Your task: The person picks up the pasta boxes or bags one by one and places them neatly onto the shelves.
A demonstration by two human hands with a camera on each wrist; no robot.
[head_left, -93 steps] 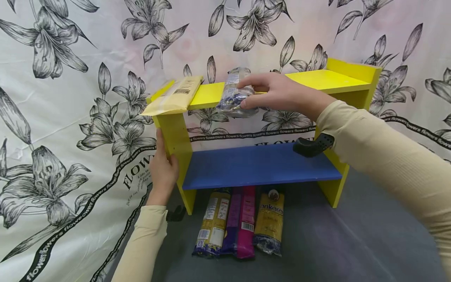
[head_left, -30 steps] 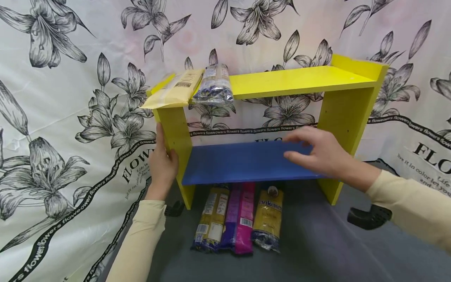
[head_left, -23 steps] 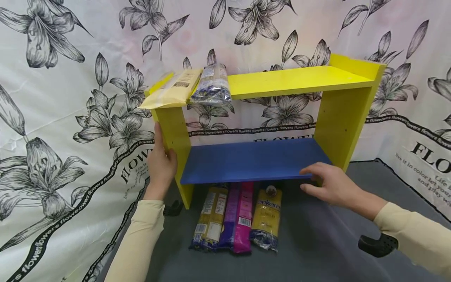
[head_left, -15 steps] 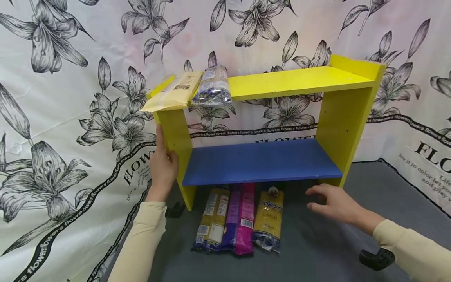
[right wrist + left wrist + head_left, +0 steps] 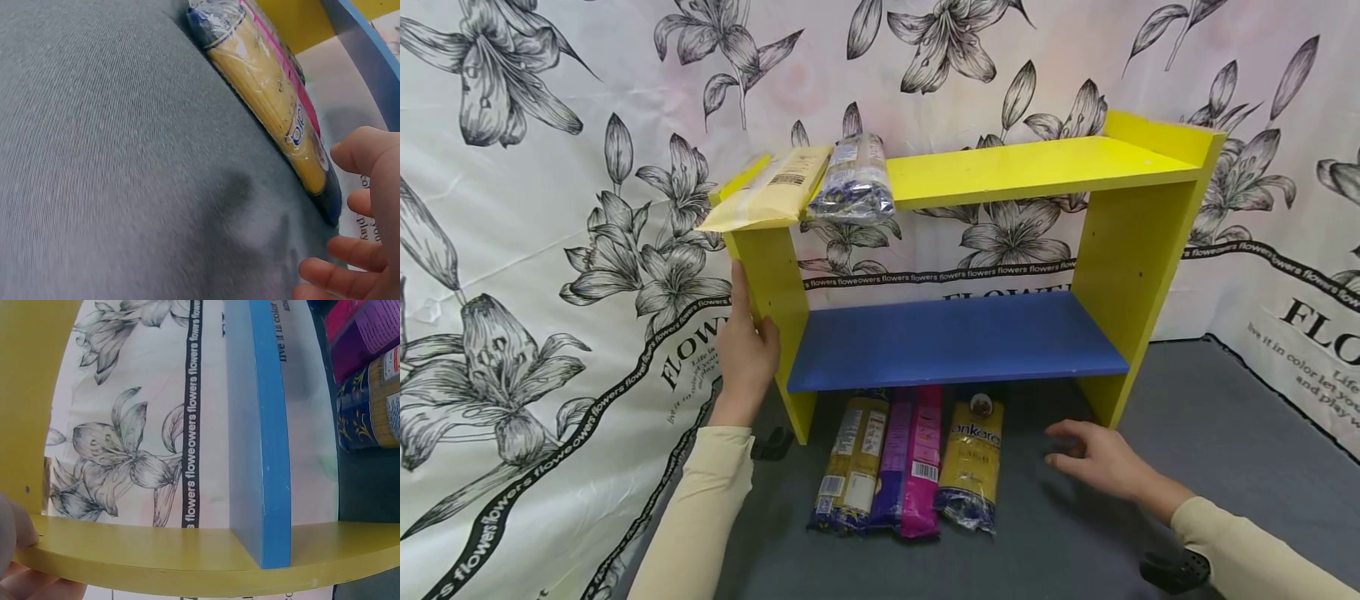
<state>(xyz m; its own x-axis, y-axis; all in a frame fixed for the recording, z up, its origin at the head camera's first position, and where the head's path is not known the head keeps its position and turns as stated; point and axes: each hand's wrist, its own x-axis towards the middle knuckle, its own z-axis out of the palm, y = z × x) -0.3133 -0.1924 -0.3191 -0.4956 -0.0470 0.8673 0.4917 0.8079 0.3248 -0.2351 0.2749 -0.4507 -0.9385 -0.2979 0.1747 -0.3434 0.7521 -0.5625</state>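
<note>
Left grip (image 5: 747, 358): clasped on the side panel (image 5: 775, 279) of the yellow-and-blue shelf unit (image 5: 955, 340). Right grip (image 5: 1103, 460): fingers relaxed, parted — near the Ankara pasta packet (image 5: 972, 460), lying partly beneath the unit on the grey surface (image 5: 1037, 558). Alongside it: one pink-and-purple packet (image 5: 910, 475), one gold packet (image 5: 853, 467) — in a row.

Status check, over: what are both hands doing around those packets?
Left hand grips yellow side panel. Right hand empty, right of gold ankara packet, not touching. Packet's far end under blue board; nothing seen between hand and packet.
</note>
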